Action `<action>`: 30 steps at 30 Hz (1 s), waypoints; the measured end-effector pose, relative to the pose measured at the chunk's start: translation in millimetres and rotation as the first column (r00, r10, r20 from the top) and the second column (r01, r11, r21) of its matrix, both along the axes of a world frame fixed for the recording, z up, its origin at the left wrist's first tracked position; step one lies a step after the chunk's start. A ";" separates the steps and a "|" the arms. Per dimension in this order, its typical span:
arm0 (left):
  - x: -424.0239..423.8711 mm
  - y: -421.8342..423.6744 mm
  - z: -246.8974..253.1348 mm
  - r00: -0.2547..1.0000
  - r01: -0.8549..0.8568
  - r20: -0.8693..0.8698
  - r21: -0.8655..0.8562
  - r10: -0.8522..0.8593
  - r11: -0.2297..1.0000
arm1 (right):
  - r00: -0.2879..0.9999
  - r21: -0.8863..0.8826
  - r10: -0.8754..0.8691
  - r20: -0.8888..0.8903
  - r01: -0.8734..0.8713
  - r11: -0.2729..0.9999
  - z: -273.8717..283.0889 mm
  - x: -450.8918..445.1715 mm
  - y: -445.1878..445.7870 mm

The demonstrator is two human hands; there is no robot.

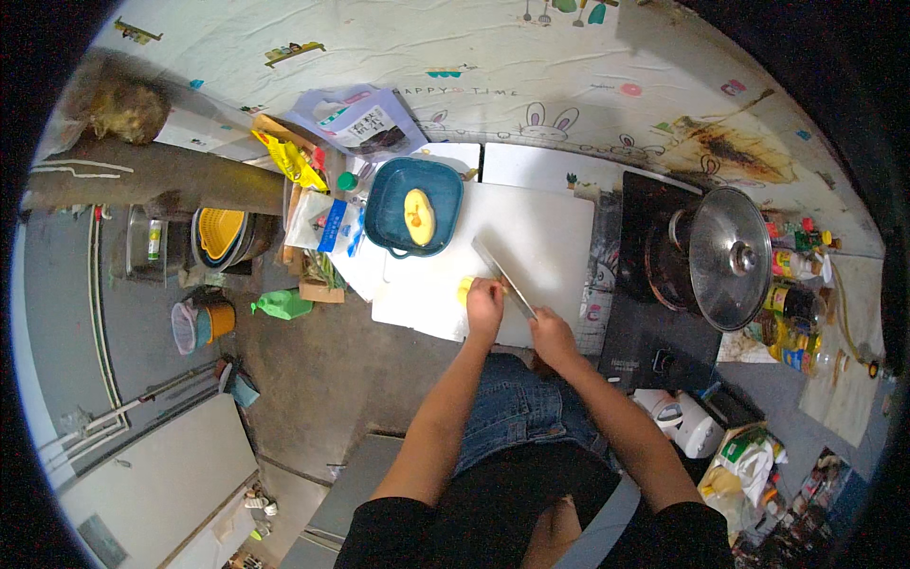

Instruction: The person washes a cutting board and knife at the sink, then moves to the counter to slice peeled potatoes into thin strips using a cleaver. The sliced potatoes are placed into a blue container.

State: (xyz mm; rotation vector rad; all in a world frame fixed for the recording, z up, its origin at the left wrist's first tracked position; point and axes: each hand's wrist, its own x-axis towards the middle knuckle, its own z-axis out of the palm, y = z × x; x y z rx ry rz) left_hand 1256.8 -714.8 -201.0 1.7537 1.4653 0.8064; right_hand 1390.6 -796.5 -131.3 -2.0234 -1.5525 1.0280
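Note:
My left hand (pixel 485 306) presses a pale yellow piece of peeled vegetable (pixel 465 289), perhaps potato, onto the white cutting board (pixel 547 235). The fingers hide most of that piece. In my right hand (pixel 553 336) is the handle of a kitchen knife (pixel 498 263), its broad blade slanting away to the upper left. The blade lies just right of my left fingers; whether it touches the piece is hard to tell. Beyond the board's left part, a dark blue square basin (pixel 377 206) holds a larger peeled yellow piece (pixel 419 217) with a darker orange spot.
Right of the board stands a black cooktop (pixel 657 355) with a pot under a glass lid (pixel 732 259). Bottles (pixel 789 306) crowd beyond it. At left are a lavender food bag (pixel 362 121), a white and blue packet (pixel 323 222) and a green jug (pixel 284 304) on the floor.

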 end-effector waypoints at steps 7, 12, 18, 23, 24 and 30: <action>-32.7 -9.6 21.0 0.988 -0.044 0.131 -0.286 0.085 0.957 | 0.998 0.048 -0.016 -0.063 0.019 0.999 15.0 9.2 4.0; -60.6 -6.2 48.6 0.981 -0.129 -0.167 -0.198 0.096 0.972 | 0.995 0.061 -0.027 -0.100 0.033 0.998 25.1 8.2 -3.9; -59.7 5.3 51.7 0.954 0.109 -0.260 -0.170 -0.152 0.979 | 0.993 0.046 0.012 -0.119 -0.006 0.999 20.1 0.5 -15.3; -53.8 10.5 23.8 0.935 0.162 -0.289 -0.172 -0.207 0.972 | 0.994 -0.003 0.011 -0.107 -0.012 1.000 15.8 0.1 -21.0; -47.9 10.3 28.3 0.930 0.193 -0.281 -0.181 -0.239 0.964 | 0.993 -0.004 -0.011 -0.115 0.011 1.000 12.9 1.9 -22.5; -34.0 2.5 34.8 0.961 0.172 -0.194 -0.133 -0.196 0.976 | 0.997 -0.010 0.034 -0.065 -0.035 0.999 13.6 10.0 -21.3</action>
